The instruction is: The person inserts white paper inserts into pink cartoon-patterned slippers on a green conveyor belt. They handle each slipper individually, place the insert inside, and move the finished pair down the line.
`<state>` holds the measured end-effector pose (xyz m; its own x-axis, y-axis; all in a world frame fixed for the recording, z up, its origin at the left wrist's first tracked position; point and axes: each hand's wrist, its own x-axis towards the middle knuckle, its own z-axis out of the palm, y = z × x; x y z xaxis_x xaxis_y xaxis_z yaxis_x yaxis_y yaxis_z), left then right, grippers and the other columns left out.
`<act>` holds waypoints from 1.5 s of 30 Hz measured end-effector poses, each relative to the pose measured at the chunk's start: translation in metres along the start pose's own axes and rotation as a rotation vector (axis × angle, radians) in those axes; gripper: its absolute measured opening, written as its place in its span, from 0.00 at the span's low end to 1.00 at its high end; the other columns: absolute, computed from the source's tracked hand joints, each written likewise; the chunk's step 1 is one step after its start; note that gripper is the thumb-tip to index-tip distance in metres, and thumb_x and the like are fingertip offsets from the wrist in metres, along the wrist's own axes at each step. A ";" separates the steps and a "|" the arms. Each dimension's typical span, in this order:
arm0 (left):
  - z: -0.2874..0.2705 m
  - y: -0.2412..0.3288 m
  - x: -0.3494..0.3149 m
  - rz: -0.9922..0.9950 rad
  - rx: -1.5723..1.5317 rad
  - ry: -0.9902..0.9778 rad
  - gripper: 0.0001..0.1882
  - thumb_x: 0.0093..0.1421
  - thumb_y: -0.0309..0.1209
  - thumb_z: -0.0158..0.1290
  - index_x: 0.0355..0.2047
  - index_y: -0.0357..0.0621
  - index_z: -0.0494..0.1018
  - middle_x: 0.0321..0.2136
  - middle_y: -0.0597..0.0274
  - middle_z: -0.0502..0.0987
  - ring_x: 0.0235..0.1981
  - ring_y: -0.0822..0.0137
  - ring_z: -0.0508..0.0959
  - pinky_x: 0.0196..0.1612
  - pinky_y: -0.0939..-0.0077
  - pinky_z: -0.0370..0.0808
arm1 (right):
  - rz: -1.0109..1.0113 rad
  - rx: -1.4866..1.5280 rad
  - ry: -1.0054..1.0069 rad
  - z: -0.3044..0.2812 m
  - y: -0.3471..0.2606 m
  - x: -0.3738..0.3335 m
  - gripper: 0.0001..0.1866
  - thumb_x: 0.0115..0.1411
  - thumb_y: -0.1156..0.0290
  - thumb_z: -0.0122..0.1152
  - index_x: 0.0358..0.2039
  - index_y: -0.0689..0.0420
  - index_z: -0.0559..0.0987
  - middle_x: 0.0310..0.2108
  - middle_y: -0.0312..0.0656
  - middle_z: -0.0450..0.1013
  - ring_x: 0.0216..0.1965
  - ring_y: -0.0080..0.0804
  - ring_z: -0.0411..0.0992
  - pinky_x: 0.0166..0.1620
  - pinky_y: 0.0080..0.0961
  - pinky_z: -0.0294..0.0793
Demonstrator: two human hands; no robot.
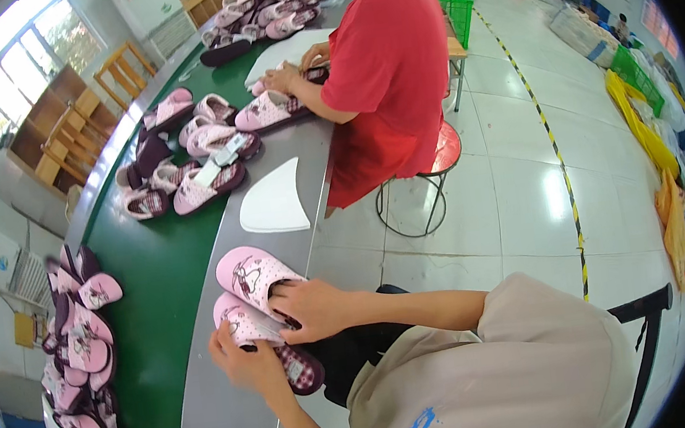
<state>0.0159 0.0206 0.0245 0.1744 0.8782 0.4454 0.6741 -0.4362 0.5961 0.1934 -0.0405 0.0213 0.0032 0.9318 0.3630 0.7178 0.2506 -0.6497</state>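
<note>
A pair of pink slippers with dark soles and a printed animal figure lies side by side at the edge of the grey metal table border. My left hand is closed round the side of the nearer slipper, whose checked insole sticks out toward me. On the farther slipper, my right hand has its fingers tucked into the foot opening, so the fingertips are hidden. Just beyond the pair lies a white curved sheet.
A green conveyor belt runs along my left, with a pile of slippers on its far side. More slippers lie ahead. A co-worker in red handles slippers beside a round stool. Green crates stand behind.
</note>
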 end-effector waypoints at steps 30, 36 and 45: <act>-0.040 -0.024 -0.012 -0.010 -0.149 0.161 0.18 0.63 0.26 0.62 0.54 0.38 0.79 0.52 0.50 0.81 0.53 0.55 0.81 0.56 0.64 0.78 | 0.088 0.110 0.252 -0.014 0.007 -0.025 0.12 0.64 0.70 0.64 0.47 0.59 0.83 0.51 0.46 0.79 0.50 0.47 0.79 0.51 0.39 0.80; -0.015 -0.009 -0.023 -0.088 -0.091 -0.063 0.28 0.60 0.35 0.67 0.57 0.36 0.75 0.52 0.45 0.79 0.51 0.50 0.81 0.55 0.61 0.77 | 0.069 0.147 0.398 -0.011 0.035 0.008 0.22 0.63 0.71 0.67 0.57 0.60 0.80 0.54 0.48 0.76 0.49 0.42 0.80 0.49 0.35 0.82; 0.025 -0.016 0.020 -0.005 -0.030 -0.081 0.24 0.56 0.33 0.67 0.48 0.30 0.74 0.44 0.35 0.80 0.45 0.35 0.80 0.49 0.47 0.76 | 0.112 0.267 0.262 0.006 0.020 -0.006 0.18 0.63 0.77 0.65 0.54 0.60 0.82 0.51 0.46 0.78 0.40 0.32 0.83 0.43 0.26 0.84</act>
<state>0.0269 0.0503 0.0075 0.2293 0.8927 0.3880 0.6536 -0.4366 0.6182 0.2039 -0.0395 0.0025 0.2738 0.8675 0.4153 0.4963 0.2425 -0.8336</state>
